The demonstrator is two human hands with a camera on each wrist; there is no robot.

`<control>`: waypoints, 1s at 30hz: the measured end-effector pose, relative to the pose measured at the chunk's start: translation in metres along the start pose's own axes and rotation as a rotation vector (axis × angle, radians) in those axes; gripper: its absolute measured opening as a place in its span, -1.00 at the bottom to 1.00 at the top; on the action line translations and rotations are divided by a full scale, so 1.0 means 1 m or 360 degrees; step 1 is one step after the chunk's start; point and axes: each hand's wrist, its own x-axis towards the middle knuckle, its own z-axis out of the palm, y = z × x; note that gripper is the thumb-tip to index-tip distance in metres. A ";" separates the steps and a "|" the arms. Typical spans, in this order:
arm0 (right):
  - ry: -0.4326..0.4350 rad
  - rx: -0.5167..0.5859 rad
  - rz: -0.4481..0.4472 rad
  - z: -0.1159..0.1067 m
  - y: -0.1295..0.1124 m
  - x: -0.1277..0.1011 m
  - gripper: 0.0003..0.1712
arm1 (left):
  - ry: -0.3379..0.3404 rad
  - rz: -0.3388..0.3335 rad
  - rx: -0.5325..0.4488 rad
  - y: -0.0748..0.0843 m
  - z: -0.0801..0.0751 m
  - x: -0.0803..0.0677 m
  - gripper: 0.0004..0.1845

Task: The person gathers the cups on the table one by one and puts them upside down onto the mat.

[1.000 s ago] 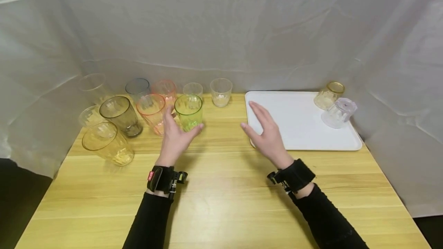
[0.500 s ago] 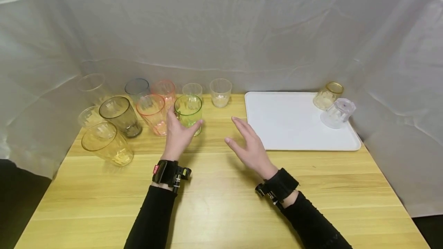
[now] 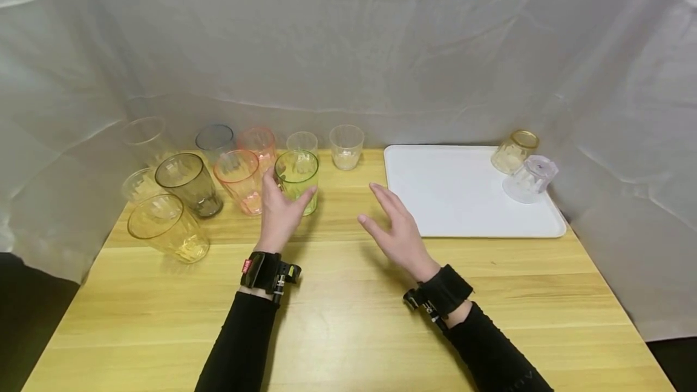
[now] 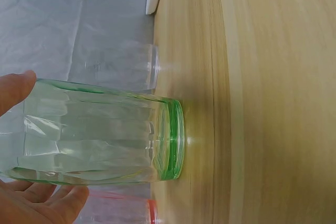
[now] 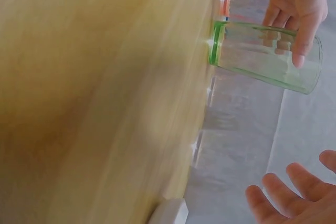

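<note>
left hand (image 3: 280, 210) with fingers (image 5: 300, 45) curled round the green cup (image 3: 296, 178), upright on the bench (image 3: 348, 313); right hand (image 3: 396, 233) hovered beside it, fingers spread and empty.

Your left hand (image 3: 280, 213) is stretched forward, thumb out to the right, fingers curled round a glass (image 3: 297, 179). Your right hand (image 3: 397, 231) hovers beside it, palm facing left, fingers straight and spread, gripping nothing. Both forearms are in black sleeves, a black strap with a camera on each wrist.
</note>
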 end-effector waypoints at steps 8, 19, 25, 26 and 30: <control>0.0058 0.0015 -0.0014 -0.005 -0.003 0.002 -0.18 | 0.0030 0.0061 -0.0124 0.008 -0.002 -0.005 -0.02; 0.0168 0.0136 -0.0060 -0.008 -0.008 0.007 -0.22 | 0.0041 0.0043 -0.0624 0.028 -0.004 -0.016 -0.09; 0.0226 0.0206 -0.0097 -0.007 -0.014 0.008 -0.23 | 0.0041 -0.0051 -0.0892 0.041 -0.004 -0.023 -0.19; 0.0234 0.0219 -0.0105 -0.007 -0.015 0.008 -0.23 | 0.0040 -0.0068 -0.0927 0.043 -0.005 -0.024 -0.22; 0.0257 0.0290 -0.0117 -0.006 -0.020 0.008 -0.23 | 0.0027 -0.0142 -0.1076 0.049 -0.004 -0.029 -0.33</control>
